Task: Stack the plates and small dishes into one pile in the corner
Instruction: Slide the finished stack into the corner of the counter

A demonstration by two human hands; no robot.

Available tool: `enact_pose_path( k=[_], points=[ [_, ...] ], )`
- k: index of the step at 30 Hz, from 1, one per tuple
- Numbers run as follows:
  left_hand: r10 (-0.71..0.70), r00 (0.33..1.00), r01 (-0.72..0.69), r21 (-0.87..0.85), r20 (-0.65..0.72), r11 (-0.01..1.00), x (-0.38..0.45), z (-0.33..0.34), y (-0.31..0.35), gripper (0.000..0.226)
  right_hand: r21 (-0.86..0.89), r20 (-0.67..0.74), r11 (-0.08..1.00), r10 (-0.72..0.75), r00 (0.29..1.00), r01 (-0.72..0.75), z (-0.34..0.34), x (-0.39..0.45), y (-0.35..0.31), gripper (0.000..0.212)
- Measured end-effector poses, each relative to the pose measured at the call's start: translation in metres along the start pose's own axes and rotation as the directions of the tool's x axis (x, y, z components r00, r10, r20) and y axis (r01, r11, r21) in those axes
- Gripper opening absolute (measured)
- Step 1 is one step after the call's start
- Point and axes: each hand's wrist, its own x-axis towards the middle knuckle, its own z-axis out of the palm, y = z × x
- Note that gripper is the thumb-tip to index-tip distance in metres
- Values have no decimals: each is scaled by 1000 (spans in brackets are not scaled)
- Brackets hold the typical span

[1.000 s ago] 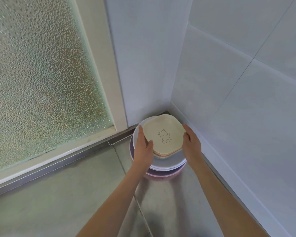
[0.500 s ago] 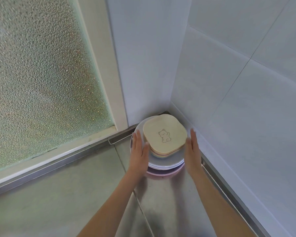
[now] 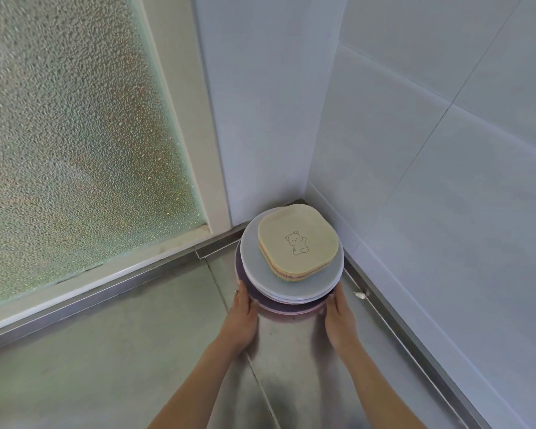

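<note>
Left hand (image 3: 241, 311) and right hand (image 3: 338, 311), fingers flat and unclenched, flank the near rim of the bottom round purple plate (image 3: 251, 292); the tiled corner lies straight ahead.

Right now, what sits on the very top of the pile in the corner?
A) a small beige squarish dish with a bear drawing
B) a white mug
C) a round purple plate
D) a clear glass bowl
A: the small beige dish with the bear drawing lies uppermost, on a few more small dishes and the round grey plates, while the left hand and right hand flank the pile's lower plates.
</note>
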Motion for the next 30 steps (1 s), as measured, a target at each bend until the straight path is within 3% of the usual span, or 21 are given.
enact_pose_path(
  k=[2,5,7,9,11,15,19,24,28,30],
  points=[
    [0,996,3,30,-89,1000,0,0,0,57,110,-100,993,-22,995,33,-4,-6,-20,39],
    [46,919,-57,-17,-391,998,-6,-5,22,54,146,-264,982,-74,962,116,-9,1,-51,43],
    [183,856,-199,18,-483,980,-10,-7,48,59,122,-226,970,-178,958,209,-6,16,-64,45],
    [326,854,-335,51,-406,941,-12,-1,71,61,45,-128,962,-260,957,268,0,33,-68,44],
    [355,884,-363,33,-304,931,-9,10,86,58,-62,-73,960,-277,958,273,5,45,-70,40],
    [346,880,-352,42,-326,935,-4,18,84,55,-179,-43,941,-298,954,286,6,55,-72,40],
    [368,875,-358,93,-316,929,-4,13,79,53,-139,-37,944,-308,951,300,5,51,-70,47],
    [328,907,-326,54,-265,944,-10,0,88,61,-48,-56,976,-215,975,213,-2,44,-66,54],
    [256,905,-283,-31,-339,959,11,-19,96,63,-127,-46,972,-203,978,196,-8,48,-82,47],
    [206,935,-221,-22,-290,975,25,-27,100,59,-180,-36,966,-196,980,187,-11,48,-85,46]
  ],
)
